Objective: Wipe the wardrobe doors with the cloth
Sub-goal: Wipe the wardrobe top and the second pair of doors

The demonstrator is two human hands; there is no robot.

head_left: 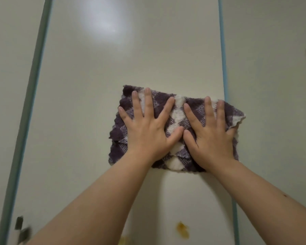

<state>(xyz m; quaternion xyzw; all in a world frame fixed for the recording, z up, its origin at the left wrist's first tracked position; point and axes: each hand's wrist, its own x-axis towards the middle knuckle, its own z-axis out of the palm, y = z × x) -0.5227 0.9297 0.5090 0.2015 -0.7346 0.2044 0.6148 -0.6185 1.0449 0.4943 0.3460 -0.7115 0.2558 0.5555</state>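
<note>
Pale glossy wardrobe door (131, 59), teal-edged: checked cloth (177, 105) is pressed flat against its middle right by left hand (147, 133) and right hand (214, 137), fingers (147, 101) straight, spread, gripping nothing. Yellow smears (183, 230) below are not yet reached; wiping is judged partway.

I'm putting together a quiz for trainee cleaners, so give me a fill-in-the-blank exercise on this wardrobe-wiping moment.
1. The cloth is checked in purple and ____.
2. The left hand and the right hand both lie ____ on it, fingers spread.
3. The orange stain on the door sits ____ the cloth.
Missing words: white; flat; below.
</note>
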